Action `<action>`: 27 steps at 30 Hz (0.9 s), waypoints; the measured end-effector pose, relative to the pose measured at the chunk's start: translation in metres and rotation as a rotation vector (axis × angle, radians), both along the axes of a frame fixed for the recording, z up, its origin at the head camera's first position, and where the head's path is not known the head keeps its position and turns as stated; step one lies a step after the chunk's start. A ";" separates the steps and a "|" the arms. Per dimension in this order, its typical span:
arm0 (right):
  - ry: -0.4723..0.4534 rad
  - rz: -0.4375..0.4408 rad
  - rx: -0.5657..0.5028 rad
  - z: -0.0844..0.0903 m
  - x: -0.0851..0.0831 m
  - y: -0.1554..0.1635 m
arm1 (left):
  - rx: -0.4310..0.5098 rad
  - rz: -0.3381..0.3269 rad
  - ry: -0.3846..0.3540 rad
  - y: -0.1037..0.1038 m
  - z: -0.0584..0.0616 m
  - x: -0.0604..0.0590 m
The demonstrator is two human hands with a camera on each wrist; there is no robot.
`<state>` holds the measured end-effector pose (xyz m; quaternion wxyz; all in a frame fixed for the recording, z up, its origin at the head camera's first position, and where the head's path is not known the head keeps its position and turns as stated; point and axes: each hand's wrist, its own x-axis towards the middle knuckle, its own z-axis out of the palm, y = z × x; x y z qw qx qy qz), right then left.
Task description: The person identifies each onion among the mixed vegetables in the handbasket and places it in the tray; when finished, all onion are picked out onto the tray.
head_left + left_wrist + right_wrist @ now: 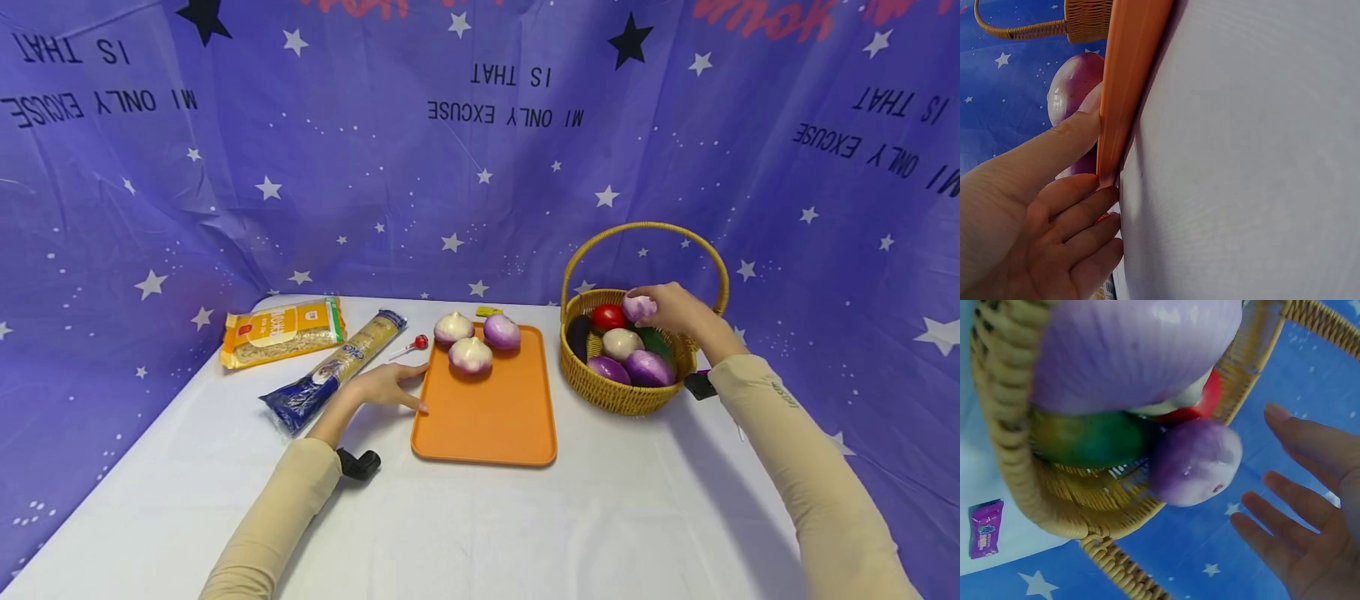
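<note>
My left hand [390,385] lies flat on the white table, its straight fingers [1079,187] touching the left rim of an orange tray [487,417]. Three purple-white onions [471,355] sit at the tray's far end; one onion [1072,81] shows past the rim in the left wrist view. My right hand [667,308] reaches over a wicker basket [622,396], right beside a small purple onion [639,307] at the top of the pile. In the right wrist view that hand's fingers [1297,494] are straight, with a gap to the onion [1194,462]. The basket also holds a tomato [607,316], more onions and a green vegetable [1091,437].
Two noodle packs [281,331] [337,367] and a red lollipop [414,344] lie left of the tray. A small purple packet [985,528] lies on the table by the basket. A blue star-printed cloth hangs behind and to both sides.
</note>
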<state>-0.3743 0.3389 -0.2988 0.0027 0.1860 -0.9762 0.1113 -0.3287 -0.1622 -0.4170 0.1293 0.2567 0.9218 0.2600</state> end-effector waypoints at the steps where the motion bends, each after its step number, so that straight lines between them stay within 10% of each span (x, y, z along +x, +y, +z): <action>1: -0.009 -0.011 -0.002 0.000 -0.003 0.001 | 0.000 0.000 0.002 0.000 0.000 0.000; 27: -0.131 -0.110 -0.044 -0.011 -0.038 0.015 | -0.016 0.008 -0.004 -0.001 0.000 -0.001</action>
